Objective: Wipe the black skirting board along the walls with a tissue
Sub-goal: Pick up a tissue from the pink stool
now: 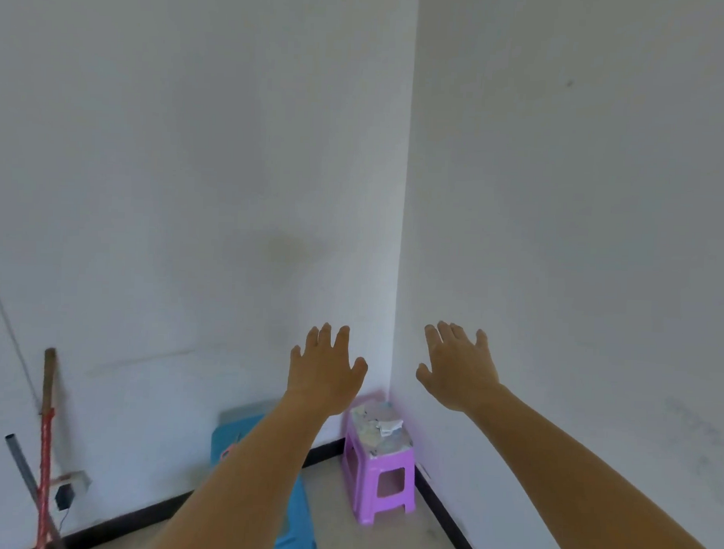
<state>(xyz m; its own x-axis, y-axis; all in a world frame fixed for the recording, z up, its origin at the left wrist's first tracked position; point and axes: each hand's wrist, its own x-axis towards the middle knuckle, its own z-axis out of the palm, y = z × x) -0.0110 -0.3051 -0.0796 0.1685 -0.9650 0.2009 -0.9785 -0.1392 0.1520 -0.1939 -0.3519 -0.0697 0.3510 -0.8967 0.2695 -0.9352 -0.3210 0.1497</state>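
Hands: our left hand (328, 371) and right hand (457, 368), centre frame, both raised, fingers spread, holding nothing. Black skirting board (138, 517): lower frame, along the foot of both walls, its corner hidden behind a purple stool (380, 480). Crumpled white tissue (389, 425): on the stool top.

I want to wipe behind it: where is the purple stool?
In the head view, the purple stool stands in the room corner, right of the blue stool.

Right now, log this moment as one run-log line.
left hand: open, empty | right hand: open, empty | likely tissue: on purple stool in corner | skirting board: untouched
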